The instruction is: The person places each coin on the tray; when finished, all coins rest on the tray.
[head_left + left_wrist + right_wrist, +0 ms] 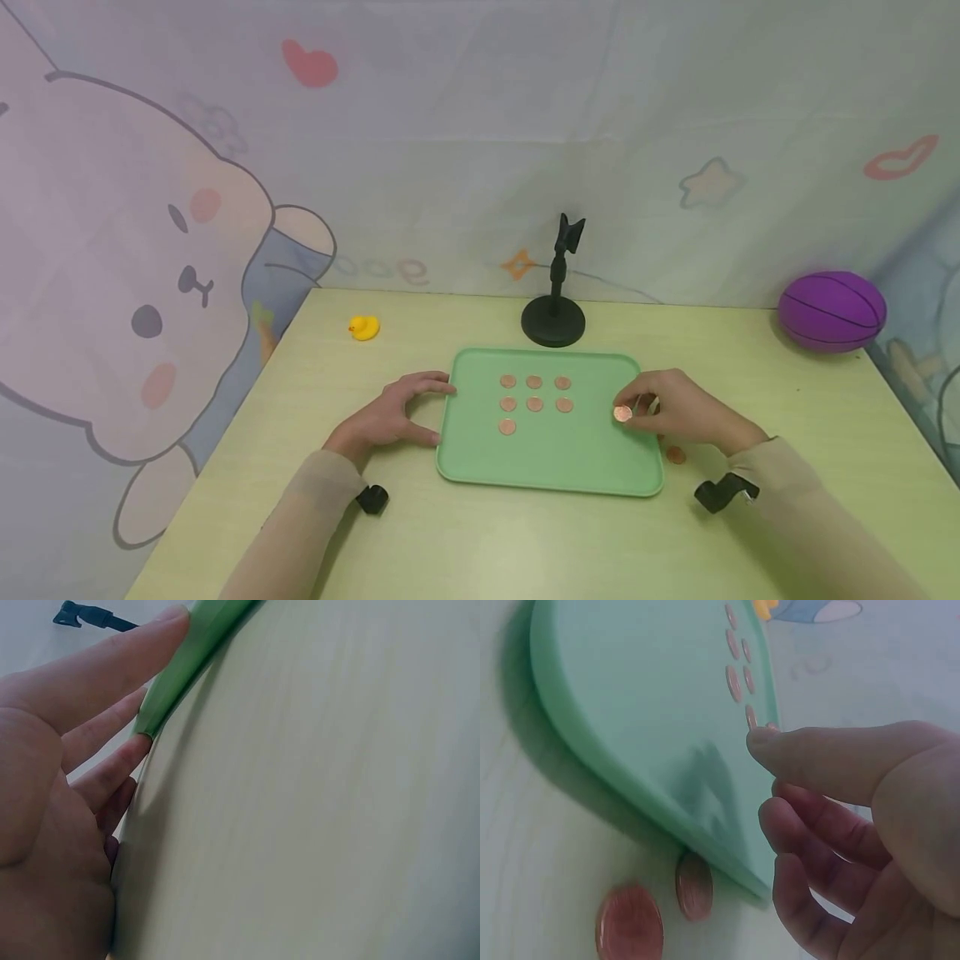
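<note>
My right hand (678, 408) pinches a copper coin (622, 413) between thumb and fingertips, over the right part of a green tray (547, 462). In the right wrist view the thumb (817, 757) nearly hides that coin. Several copper coins (534, 404) lie flat on the tray in rows: three at the back, three in the middle, one at the front left. My left hand (390, 412) rests at the tray's left edge, its thumb and fingers spread apart, fingertips touching the rim (180, 667). Two more coins (630, 926) lie on the table beside the tray's right edge.
Behind the tray stands a black stand (553, 321) with a round base. A yellow rubber duck (364, 327) sits at the back left of the pale table (495, 550). At the back right corner rests a purple ball (832, 311). A printed cloth (465, 167) hangs behind.
</note>
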A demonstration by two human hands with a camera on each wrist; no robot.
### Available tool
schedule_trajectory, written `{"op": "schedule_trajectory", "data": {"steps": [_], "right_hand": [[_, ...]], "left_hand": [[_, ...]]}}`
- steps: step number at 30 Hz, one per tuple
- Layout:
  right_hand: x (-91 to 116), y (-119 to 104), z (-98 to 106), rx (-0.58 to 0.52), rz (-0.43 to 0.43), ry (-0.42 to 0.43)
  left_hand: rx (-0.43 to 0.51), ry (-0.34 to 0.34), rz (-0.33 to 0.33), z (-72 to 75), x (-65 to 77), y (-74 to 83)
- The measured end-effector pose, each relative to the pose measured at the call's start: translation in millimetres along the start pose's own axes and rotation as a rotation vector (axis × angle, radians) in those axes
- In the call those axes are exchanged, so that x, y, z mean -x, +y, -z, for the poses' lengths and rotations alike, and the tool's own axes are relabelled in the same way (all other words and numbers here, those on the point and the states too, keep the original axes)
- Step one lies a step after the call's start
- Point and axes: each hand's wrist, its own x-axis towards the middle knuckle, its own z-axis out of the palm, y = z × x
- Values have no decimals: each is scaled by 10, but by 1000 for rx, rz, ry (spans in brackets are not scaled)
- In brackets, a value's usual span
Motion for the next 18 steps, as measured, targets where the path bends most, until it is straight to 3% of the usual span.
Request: {"op": "schedule_trajectory", "data": {"steps": [11, 18], "right_hand": [[-289, -262, -270, 10, 51, -42], [-457, -418, -436, 33, 112, -26]], "left_hand": [[-13, 1, -7, 5, 3, -7], [-4, 3, 0, 3, 4, 17]]}}
